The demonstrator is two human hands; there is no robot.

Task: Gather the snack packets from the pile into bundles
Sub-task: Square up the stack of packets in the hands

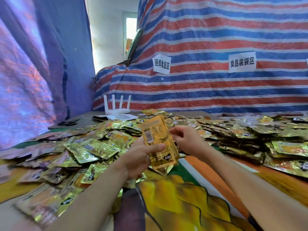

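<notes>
Snack packets point(158, 140) of gold foil stacked upright, long axis leaning away, clasped low in curled left hand point(141, 157), pinched at right edge by right hand point(186, 139), loose pile point(93, 145) just left of stack, nearest left hand.

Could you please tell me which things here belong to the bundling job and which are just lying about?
Belonging to the job: stack of packets gripped in the left hand, right hand holding its edge; loose packet pile.
Lying about: white router, scissors, printed sheet, wall labels.
</notes>
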